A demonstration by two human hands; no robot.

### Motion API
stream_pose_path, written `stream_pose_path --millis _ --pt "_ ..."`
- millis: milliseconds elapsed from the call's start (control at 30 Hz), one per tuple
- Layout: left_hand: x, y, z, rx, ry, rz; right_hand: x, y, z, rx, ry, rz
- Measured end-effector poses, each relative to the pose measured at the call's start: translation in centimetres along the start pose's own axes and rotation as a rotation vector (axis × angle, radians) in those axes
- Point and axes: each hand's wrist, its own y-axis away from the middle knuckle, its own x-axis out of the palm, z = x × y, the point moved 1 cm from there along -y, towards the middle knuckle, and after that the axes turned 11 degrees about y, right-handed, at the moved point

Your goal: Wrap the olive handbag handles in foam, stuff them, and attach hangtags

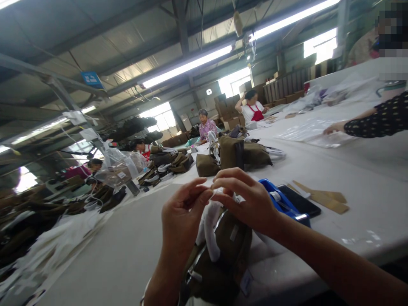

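Observation:
Above an olive-brown bag (219, 272), my left hand (186, 208) and my right hand (244, 197) meet at the fingertips. Both are closed in a pinch, and what they pinch is too small to make out. The bag lies on the white table directly beneath, its handles (211, 233) wrapped in white padding. A zipper runs along its top. Just right of my right hand is a blue tape dispenser (283, 202), partly hidden by that hand.
A black phone (301, 200) and brown paper strips (321, 196) lie right of the dispenser. More olive bags (231, 153) stand ahead on the white table (360, 170). At right, a co-worker's hand (334, 127) rests on clear plastic bags (309, 134). White sheets (60, 242) hang at left.

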Motion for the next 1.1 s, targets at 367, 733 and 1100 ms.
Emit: stream_pose_path --millis 367,733,1100 --pt "-0.1 -0.8 0.2 0.267 -0.035 -0.315 0.6 2.2 -2.4 -0.368 0.257 0.102" --pt "-1.2 -0.1 2.4 -0.046 -0.367 0.139 -1.5 5.6 -4.6 0.183 0.101 0.065" --pt "-1.5 -0.2 4.3 0.654 -1.014 0.155 -1.7 9.1 -7.4 0.48 0.16 0.381"
